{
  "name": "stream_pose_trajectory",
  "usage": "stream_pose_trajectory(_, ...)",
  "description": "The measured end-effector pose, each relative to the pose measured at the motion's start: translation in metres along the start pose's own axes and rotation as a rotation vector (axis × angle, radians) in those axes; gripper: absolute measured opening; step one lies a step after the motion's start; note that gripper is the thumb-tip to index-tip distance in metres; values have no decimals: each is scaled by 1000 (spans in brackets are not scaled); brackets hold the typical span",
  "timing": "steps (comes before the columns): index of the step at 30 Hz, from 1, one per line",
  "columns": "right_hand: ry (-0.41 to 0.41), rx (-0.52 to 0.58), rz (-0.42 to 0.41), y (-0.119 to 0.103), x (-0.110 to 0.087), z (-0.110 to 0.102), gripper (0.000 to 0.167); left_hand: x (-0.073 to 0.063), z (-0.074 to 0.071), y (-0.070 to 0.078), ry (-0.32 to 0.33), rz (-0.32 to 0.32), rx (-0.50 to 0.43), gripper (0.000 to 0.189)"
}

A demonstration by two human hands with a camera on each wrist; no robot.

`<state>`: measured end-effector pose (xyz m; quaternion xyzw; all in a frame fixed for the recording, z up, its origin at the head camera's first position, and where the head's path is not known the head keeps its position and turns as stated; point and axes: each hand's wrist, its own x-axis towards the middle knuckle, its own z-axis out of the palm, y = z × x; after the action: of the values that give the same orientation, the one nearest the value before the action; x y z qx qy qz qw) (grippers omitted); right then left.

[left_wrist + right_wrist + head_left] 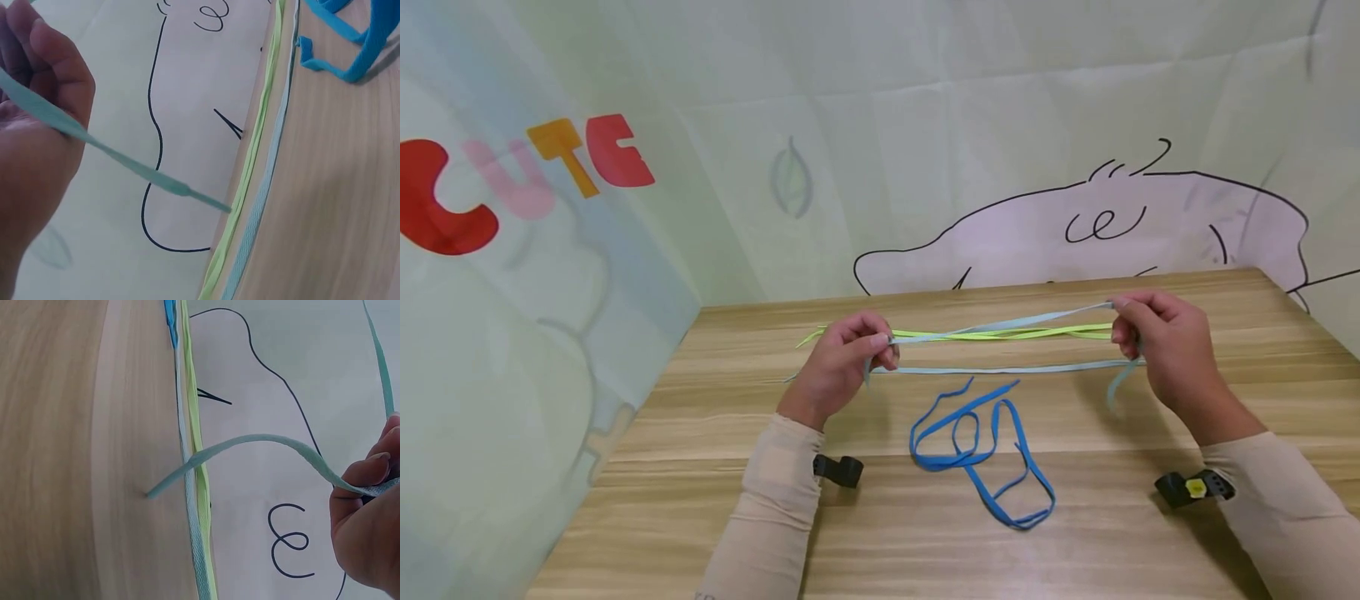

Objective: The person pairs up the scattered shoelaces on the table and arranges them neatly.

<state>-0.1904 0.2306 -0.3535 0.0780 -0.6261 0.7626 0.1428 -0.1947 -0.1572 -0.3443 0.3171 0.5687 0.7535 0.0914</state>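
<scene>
A pale blue shoelace (1015,322) stretches between the two hands, raised over the far part of the table. My left hand (850,358) pinches it near one end between thumb and fingers, and its tipped tail (125,159) hangs free. Toward the other end my right hand (1168,342) grips it with curled fingers; the loose end (262,437) arcs down in the right wrist view. Behind and below the raised lace, yellow-green shoelaces (1037,332) lie straight across the table. Parallel to them, nearer me, lies another pale blue shoelace (1007,370).
A bright blue shoelace (940,463) lies in loose loops mid-table, between the forearms. The wooden table (910,558) ends at a printed cloth backdrop (925,167) at the back and left. Each wrist wears a black camera, such as the left one (848,472).
</scene>
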Motion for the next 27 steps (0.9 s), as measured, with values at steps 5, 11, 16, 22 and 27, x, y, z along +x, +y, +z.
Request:
stream_pose_trajectory(5, 2, -32, -8, 0, 1, -1, 14, -2, -6, 0, 59, 10, -67, 25)
stream_pose_trajectory(11, 1, -48, -3, 0, 0, -2, 15, -2, -11, 0, 143, 30, -123, 31)
stream_pose_trajectory(16, -14, -29, -4, -1, 0, -2, 14, -4, -17, 1, 250, -2, -134, 28)
stream_pose_trajectory(22, -20, -28, -4, 0, 1, -4, 14, -4, -23, 1, 349, -29, -91, 28)
stream_pose_trajectory(27, -28, -13, 0, 1, 2, -5, 11, -4, -27, -1, 417, -56, -66, 24)
